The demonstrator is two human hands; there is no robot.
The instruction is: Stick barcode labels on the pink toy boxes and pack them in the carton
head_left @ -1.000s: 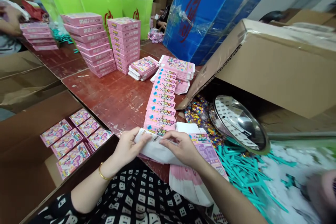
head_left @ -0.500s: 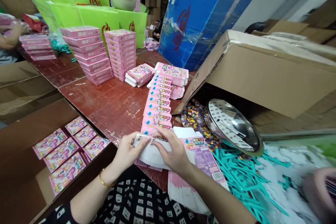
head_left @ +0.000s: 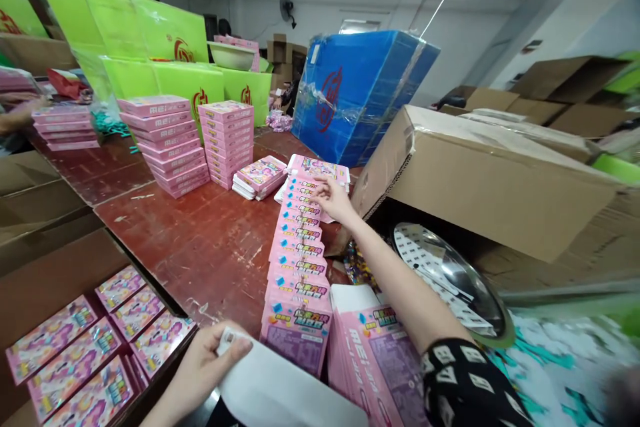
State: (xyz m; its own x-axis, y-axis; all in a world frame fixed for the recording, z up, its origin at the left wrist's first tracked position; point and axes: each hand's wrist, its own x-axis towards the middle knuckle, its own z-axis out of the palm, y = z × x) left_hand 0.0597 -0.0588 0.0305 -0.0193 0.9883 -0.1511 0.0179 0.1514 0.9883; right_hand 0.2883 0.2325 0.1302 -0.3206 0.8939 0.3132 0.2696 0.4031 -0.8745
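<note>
Carton row (head_left: 299, 267) on table (head_left: 215, 253)

A flat white piece (head_left: 290, 383), dark-marked at one corner, was held in the left hand (head_left: 213, 363). Flat pink packs (head_left: 299, 267) with colourful lettering were laid overlapping, near to far, on the red bench (head_left: 220, 250).

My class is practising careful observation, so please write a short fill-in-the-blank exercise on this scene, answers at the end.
1. The left hand holds a flat piece whose visible face is mostly ____.
2. The ____ hand is by the far part of the row of overlapping pink packages.
3. The large taped box behind the cardboard carton is ____.
4. The panels behind the tall pink stacks are bright ____.

Answers: white; right; blue; green.
</note>
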